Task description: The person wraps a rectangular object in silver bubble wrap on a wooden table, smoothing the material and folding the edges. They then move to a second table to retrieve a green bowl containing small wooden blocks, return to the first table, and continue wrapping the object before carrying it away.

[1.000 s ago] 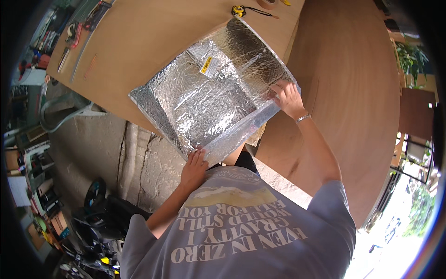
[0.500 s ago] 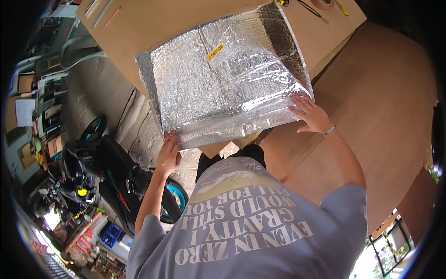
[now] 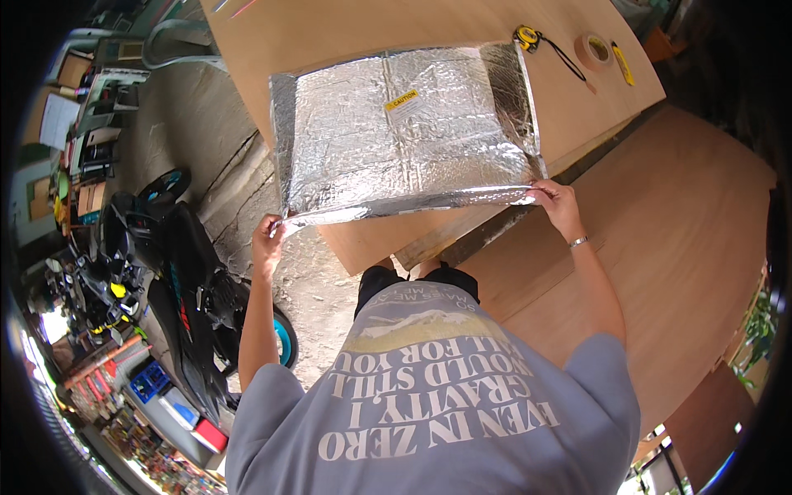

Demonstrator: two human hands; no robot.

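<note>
A silver foil insulation sheet (image 3: 346,124) with a crinkled surface and a yellow-and-white label (image 3: 403,105) lies across a wooden board in front of me. Darker, folded-up strips run along its left and right sides. My left hand (image 3: 268,241) is closed on the sheet's near left corner, past the board's edge. At the near right corner, my right hand (image 3: 558,208) pinches the foil, thumb and fingers pressed together. Between the two hands the near edge is pulled fairly straight and stands slightly raised.
On the wooden board (image 3: 330,33), a yellow-black tape measure (image 3: 526,37) with a strap, a tape roll (image 3: 593,51) and a yellow cutter (image 3: 622,64) lie far right. A large plywood sheet (image 3: 660,223) spreads to the right. A black motorcycle (image 3: 177,289) stands left on the concrete floor.
Both hands have gone from resting on the foil's near corners to gripping them. The near edge is now lifted and drawn straighter. The view has shifted, showing more of the board's far side.
</note>
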